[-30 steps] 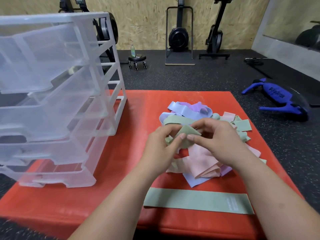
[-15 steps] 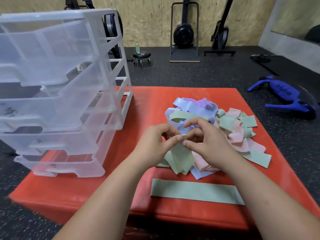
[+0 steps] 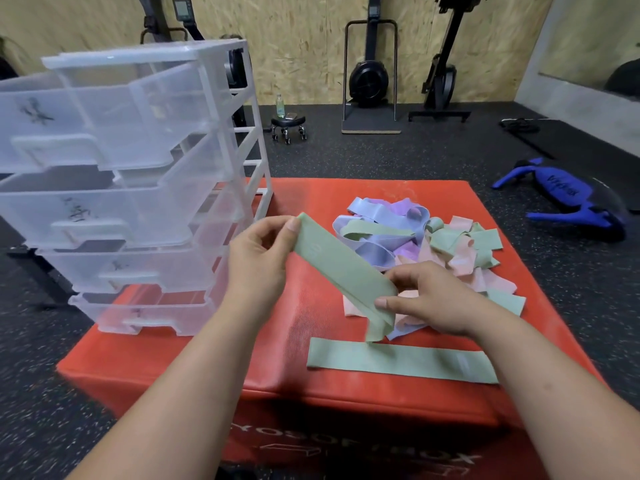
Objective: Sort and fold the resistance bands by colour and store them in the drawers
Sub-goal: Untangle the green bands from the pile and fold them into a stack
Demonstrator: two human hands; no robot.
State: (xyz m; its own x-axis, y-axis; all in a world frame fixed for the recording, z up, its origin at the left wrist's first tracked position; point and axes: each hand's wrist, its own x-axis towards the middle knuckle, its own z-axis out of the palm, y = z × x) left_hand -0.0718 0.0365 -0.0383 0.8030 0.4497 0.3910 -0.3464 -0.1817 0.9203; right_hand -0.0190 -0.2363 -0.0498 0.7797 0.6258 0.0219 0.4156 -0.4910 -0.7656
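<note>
Now drawn apart, the left hand (image 3: 257, 265) and right hand (image 3: 433, 301) are pinching a green band (image 3: 339, 268) mid-frame, right of pulled-out drawers (image 3: 104, 206).

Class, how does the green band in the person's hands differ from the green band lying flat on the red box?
The held band is raised, pinched by the left hand and right hand; the flat band lies free on the red box. The held band slants, its lower end drooping; the flat band lies straight. Both are pale green.
</note>
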